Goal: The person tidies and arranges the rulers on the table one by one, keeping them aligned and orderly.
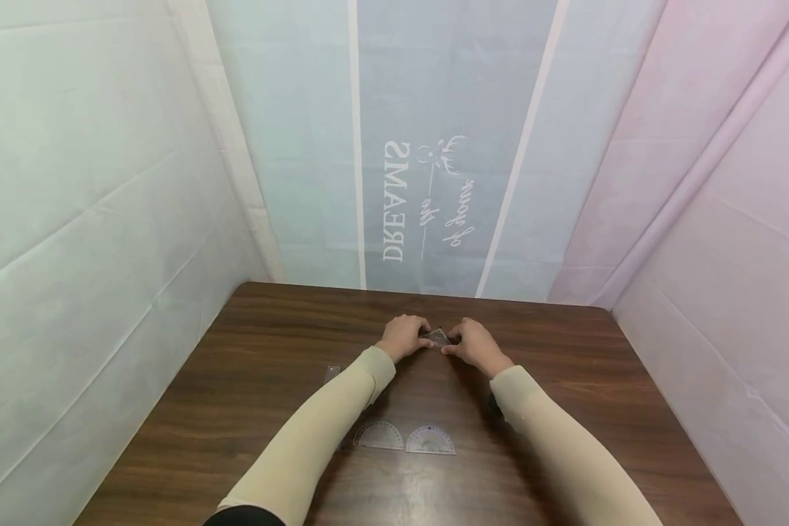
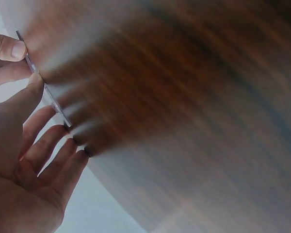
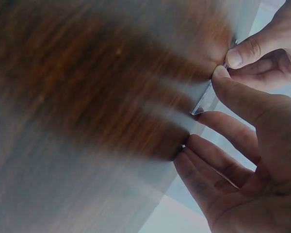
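A small clear plastic set square (image 1: 438, 338) is held between both hands near the far side of the wooden table. My left hand (image 1: 402, 336) pinches its left side between thumb and fingers. From the right, my right hand (image 1: 476, 345) pinches the other side. In the left wrist view the set square (image 2: 53, 101) appears edge-on as a thin strip, and the left hand's lower fingertips reach the table. The right wrist view shows one corner of the set square (image 3: 204, 101) beside the right thumb, with both thumbs close together.
Two clear protractors, a left one (image 1: 379, 436) and a right one (image 1: 430, 440), lie side by side nearer the body. A clear ruler (image 1: 332, 372) lies partly hidden beneath the left forearm. Cloth walls (image 1: 427, 88) stand around the table (image 1: 565, 380).
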`<state>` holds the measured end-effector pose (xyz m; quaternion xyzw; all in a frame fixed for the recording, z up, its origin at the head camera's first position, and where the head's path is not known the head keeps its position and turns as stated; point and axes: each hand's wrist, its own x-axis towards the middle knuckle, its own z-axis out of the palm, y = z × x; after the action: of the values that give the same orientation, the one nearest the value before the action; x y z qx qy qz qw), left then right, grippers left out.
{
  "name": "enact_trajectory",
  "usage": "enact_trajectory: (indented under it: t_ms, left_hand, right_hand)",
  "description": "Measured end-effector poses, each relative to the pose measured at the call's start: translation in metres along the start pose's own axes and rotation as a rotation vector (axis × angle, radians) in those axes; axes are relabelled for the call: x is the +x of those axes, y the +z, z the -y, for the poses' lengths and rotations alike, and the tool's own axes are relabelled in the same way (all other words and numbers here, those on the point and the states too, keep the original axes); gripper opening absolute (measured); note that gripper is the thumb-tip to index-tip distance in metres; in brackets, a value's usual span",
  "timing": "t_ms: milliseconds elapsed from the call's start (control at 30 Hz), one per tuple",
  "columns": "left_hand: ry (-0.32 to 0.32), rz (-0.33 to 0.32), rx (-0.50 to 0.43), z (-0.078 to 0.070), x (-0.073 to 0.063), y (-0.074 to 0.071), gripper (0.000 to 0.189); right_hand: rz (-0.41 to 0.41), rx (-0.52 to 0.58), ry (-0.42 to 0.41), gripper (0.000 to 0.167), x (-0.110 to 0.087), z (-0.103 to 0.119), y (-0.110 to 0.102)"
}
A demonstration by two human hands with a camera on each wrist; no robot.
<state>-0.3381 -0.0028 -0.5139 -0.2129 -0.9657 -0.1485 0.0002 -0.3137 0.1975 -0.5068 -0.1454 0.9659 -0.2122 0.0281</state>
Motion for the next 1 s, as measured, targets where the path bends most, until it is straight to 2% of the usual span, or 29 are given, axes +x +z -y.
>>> enact_trajectory:
  t_ms: [200, 467, 767, 1000]
  left_hand:
    - [-0.001, -0.012, -0.008, 0.002, 0.002, 0.001, 0.038]
    - [-0.02, -0.023, -0.018, 0.001, 0.002, 0.004, 0.039]
    - [-0.024, 0.012, 0.022, -0.002, 0.001, 0.002, 0.039]
    - [0.009, 0.04, 0.029, -0.01, -0.002, -0.004, 0.036]
  right_hand:
    - [-0.008, 0.012, -0.004, 0.031, 0.001, 0.001, 0.0]
    - [-0.021, 0.005, 0.006, 0.033, 0.0, 0.001, 0.0]
    - [-0.035, 0.055, 0.021, 0.035, -0.001, 0.001, 0.006]
    - [-0.058, 0.045, 0.004, 0.033, -0.003, -0.001, 0.005]
